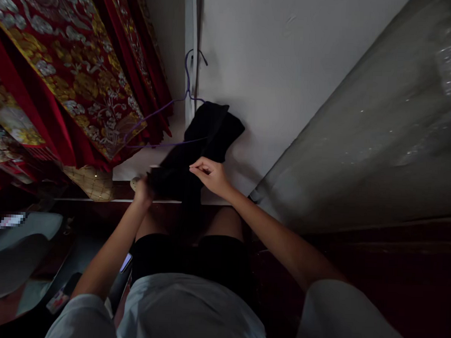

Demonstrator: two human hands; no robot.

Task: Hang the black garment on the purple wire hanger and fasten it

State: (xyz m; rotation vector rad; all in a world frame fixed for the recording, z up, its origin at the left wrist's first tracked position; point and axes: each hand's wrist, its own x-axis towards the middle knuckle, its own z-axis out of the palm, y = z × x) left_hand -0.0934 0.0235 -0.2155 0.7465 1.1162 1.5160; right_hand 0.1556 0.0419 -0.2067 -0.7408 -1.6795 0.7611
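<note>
A black garment point(212, 128) hangs half on a purple clothes hanger point(188, 82), with one side of the hanger bare. My left hand point(144, 193), a little blurred, is closed on the garment's lower left part and pulls it out sideways. In front of the cloth's middle, my right hand point(210, 174) pinches thumb and fingertips together at the black fabric; the exact bit it grips is hard to make out. Dark cloth trails down between my knees.
Red embroidered drapery point(83, 78) hangs at left, beside a white wall point(260, 56). A large sheet wrapped in clear plastic point(361, 135) leans at right. Below the drapery is a woven golden object point(92, 183). Grey seats point(16, 259) stand at lower left, near a phone point(125, 263).
</note>
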